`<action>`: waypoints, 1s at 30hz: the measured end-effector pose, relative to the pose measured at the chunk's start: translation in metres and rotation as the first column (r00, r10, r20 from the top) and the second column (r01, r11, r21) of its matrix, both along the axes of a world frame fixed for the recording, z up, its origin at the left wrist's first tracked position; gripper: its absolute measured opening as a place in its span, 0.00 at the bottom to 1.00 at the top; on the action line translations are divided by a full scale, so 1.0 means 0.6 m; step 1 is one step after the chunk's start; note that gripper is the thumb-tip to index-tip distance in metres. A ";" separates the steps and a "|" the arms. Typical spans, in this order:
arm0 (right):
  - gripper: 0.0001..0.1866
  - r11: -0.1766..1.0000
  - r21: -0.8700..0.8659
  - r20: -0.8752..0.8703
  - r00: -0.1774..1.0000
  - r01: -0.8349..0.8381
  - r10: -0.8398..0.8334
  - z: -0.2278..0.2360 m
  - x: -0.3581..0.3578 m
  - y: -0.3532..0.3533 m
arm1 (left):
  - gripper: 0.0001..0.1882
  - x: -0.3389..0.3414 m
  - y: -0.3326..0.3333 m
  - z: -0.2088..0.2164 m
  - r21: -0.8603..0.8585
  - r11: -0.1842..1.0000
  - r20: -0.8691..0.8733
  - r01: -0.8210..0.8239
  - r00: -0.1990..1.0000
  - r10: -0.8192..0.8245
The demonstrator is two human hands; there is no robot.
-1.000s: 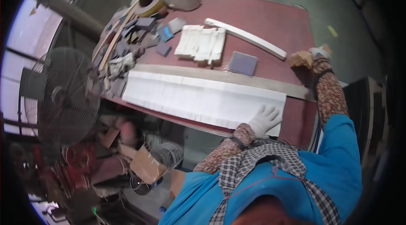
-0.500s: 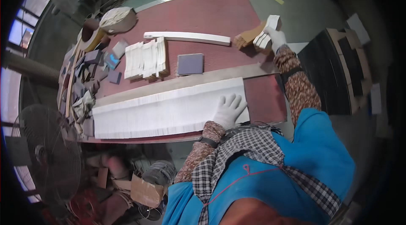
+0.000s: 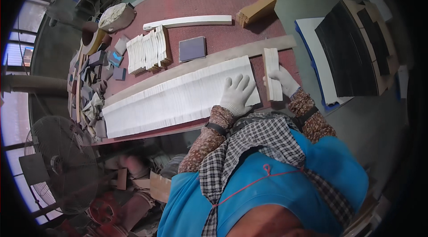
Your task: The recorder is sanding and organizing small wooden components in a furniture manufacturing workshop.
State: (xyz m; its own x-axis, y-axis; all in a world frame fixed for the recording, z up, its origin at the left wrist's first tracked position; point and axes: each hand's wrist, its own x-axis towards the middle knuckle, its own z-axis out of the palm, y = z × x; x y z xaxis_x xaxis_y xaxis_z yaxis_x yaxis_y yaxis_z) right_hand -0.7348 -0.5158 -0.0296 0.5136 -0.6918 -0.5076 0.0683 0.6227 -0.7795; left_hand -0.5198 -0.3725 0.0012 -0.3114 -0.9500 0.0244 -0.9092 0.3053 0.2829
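Note:
A long row of white strips (image 3: 178,96) lies packed side by side along the near part of the red table. My left hand (image 3: 237,96), in a white knitted glove, rests flat on the row's right end with the fingers spread. Just right of that end, my right hand (image 3: 284,82), gloved the same, grips a short bundle of white pieces (image 3: 270,61) by its right side. The bundle stands slightly apart from the row. Its gripping fingers are partly hidden. A curved brown stack (image 3: 257,10) sits beyond, near the table's right edge.
Behind the row lie a flat grey strip (image 3: 209,59), a grey-purple block (image 3: 192,49), another group of white pieces (image 3: 148,50) and a long white bar (image 3: 187,22). Scraps and sanding blocks crowd the left. A fan (image 3: 62,163) stands lower left; dark panels (image 3: 350,50) are at right.
My right hand has drawn the bundle of white pieces away from the brown stack, toward me and beside the row's end. My left hand stays flat on the row. The view has shifted.

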 end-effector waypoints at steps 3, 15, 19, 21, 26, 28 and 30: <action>0.28 0.693 -0.513 -0.793 0.589 -0.506 -0.156 0.002 0.026 0.022 | 0.51 -0.001 0.001 0.004 -0.023 0.999 -0.039 -0.023 0.999 0.022; 0.23 0.676 -0.454 -0.803 0.595 -0.581 -0.028 -0.008 0.028 0.080 | 0.51 -0.006 0.000 0.013 -0.023 0.999 0.018 -0.022 1.000 0.023; 0.22 0.678 -0.419 -0.794 0.606 -0.604 0.049 -0.013 0.021 0.068 | 0.53 -0.037 -0.009 0.023 0.006 0.997 -0.075 -0.081 0.994 0.081; 0.21 0.648 -0.441 -0.782 0.620 -0.621 0.061 -0.012 0.012 0.060 | 0.53 -0.066 -0.025 0.018 -0.036 0.997 -0.089 -0.066 0.994 0.062; 0.23 0.594 -0.480 -0.719 0.678 -0.645 0.155 -0.005 -0.012 0.046 | 0.54 -0.096 -0.055 -0.011 -0.034 0.997 -0.011 -0.075 0.997 0.075; 0.26 0.637 -0.481 -0.638 0.739 -0.603 0.217 -0.005 -0.019 0.042 | 0.54 -0.097 -0.054 -0.020 -0.024 0.995 0.017 -0.093 0.996 0.093; 0.27 0.630 -0.495 -0.616 0.753 -0.598 0.231 -0.005 -0.026 0.040 | 0.54 -0.097 -0.050 -0.023 -0.045 0.993 0.026 -0.105 0.994 0.106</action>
State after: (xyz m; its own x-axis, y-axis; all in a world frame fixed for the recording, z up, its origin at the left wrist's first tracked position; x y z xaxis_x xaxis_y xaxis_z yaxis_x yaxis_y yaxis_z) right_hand -0.7502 -0.4920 -0.0325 0.6615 -0.6937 -0.2850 -0.5348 -0.1699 -0.8277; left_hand -0.5780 -0.4023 -0.0123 -0.2107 -0.9757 0.0593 -0.9446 0.2189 0.2447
